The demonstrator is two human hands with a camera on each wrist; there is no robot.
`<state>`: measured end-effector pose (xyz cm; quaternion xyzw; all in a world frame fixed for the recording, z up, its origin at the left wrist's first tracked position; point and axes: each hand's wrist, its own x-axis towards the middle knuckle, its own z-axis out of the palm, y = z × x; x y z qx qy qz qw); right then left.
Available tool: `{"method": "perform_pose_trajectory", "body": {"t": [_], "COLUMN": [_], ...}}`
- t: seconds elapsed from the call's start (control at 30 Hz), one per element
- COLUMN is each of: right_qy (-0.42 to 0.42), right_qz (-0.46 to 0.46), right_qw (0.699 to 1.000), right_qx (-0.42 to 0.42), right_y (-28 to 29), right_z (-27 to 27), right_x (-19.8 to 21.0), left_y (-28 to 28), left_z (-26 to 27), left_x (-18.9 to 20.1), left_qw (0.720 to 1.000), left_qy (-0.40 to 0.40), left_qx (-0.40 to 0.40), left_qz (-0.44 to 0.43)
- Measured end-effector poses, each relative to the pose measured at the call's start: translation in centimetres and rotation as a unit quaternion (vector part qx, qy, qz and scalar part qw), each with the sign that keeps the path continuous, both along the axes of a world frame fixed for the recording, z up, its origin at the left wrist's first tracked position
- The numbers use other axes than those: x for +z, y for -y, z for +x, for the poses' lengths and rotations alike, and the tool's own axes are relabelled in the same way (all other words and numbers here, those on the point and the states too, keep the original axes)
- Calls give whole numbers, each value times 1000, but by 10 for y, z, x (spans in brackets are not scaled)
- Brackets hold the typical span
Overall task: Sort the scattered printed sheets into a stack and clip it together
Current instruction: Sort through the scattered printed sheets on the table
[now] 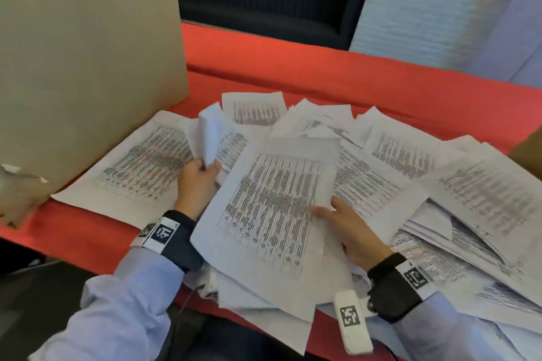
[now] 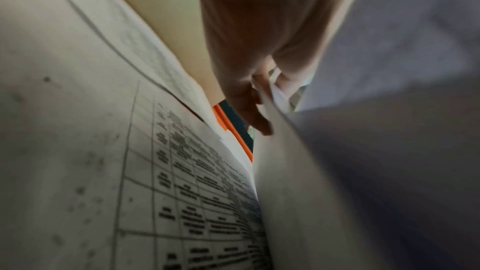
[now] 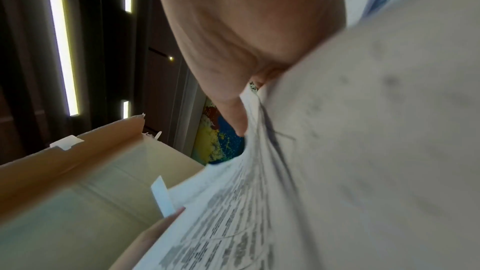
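Many printed sheets with dense tables lie scattered over the red table [image 1: 293, 67]. My left hand [image 1: 197, 182] grips a bent bundle of sheets [image 1: 209, 133] that stands up from its fingers; in the left wrist view the left hand [image 2: 255, 93] pinches that paper's edge [image 2: 275, 98]. My right hand [image 1: 349, 228] holds the right edge of a large lifted sheet [image 1: 272, 208], thumb on top. In the right wrist view the right hand's thumb [image 3: 235, 114] presses on that sheet [image 3: 337, 151]. A flat sheet [image 1: 140, 167] lies to the left. No clip is visible.
A tall beige cardboard box [image 1: 88, 53] stands at the left, touching the papers. A thick heap of sheets [image 1: 469, 214] fills the right side. A brown box corner [image 1: 528, 152] pokes in at the right edge. A white wall panel [image 1: 425, 9] rises behind.
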<state>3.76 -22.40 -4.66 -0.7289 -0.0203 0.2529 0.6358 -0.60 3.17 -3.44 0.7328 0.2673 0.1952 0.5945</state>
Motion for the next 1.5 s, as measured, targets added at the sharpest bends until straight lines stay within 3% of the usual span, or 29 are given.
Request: {"method": "perform_pose_trajectory", "body": {"t": [0.1, 0.2, 0.3, 0.37, 0.47, 0.5, 0.6, 0.67, 0.8, 0.87, 1.0, 1.1, 1.23, 1.37, 1.5], "right_qy": [49, 64, 51, 50, 43, 36, 25, 15, -18, -41, -59, -29, -7, -50, -58], "right_qz": [-67, -92, -85, -69, -67, -70, -38, -12, -19, -5, -22, 2, -19, 58, 109], "right_qw": [996, 990, 986, 980, 977, 980, 988, 992, 997, 997, 994, 997, 997, 992, 987], "right_qx": [-26, -86, -137, -179, -196, -185, -150, -121, -70, -70, -85, -70, -75, -105, -99], "right_y": [-2, 21, 55, 75, 88, 87, 71, 55, 43, 40, 39, 47, 46, 48, 51], "right_z": [5, 24, 43, 50, 59, 60, 60, 54, 58, 57, 35, 35, 48, 54, 57], "right_x": [-1, 3, 9, 15, 18, 19, 13, 15, -4, -14, 4, 11, -7, -19, -25], "left_y": [-2, -15, -39, -87, -192, -191, -78, -36, 0, 9, 18, 19, 22, 11, 12], "left_z": [4, -2, -10, 3, 63, 72, 41, 40, 58, 71, 91, 102, 104, 108, 104], "left_x": [5, 34, 70, 82, 48, 51, 125, 130, 88, 60, 18, -5, -15, -12, -12], "left_qw": [998, 983, 968, 958, 958, 952, 938, 946, 983, 983, 979, 974, 980, 983, 981], "left_qy": [44, 132, 215, 249, 251, 263, 289, 249, 132, 81, -10, -92, -118, -151, -143], "left_qx": [47, 126, 125, 121, 92, 75, -10, -82, -120, -161, -200, -206, -161, -105, -123], "left_qz": [24, 28, -38, -67, -106, -134, -191, -192, -51, -28, -39, -12, -26, -3, 43]}}
